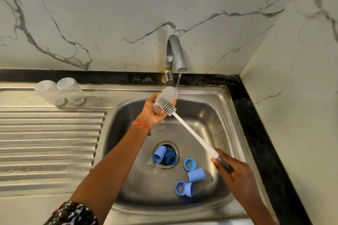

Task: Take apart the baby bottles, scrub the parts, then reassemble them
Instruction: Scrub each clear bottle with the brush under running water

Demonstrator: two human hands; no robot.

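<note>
**Scrubbing bottle under tap — slip risk**

Left hand [152, 113] wrapped round clear bottle body [165, 99], held over sink [215, 107] just under running tap [175, 55]. Right hand [236, 173] clenched on brush [169, 105] handle, bristles against bottle's outside. 2 more bottles [59, 91] upside down on drainboard. Blue caps & rings [190, 179] loose in basin, 2 on drain [166, 155]. Risks: wet plastic slipping from grip w/ hard scrubbing; small parts blocking drain, water pooling.

basin floor [139, 184]: left open | blue caps [196, 175] clutter right | drainboard [49, 144]: ridges open, bottles [60, 91] at back
</note>
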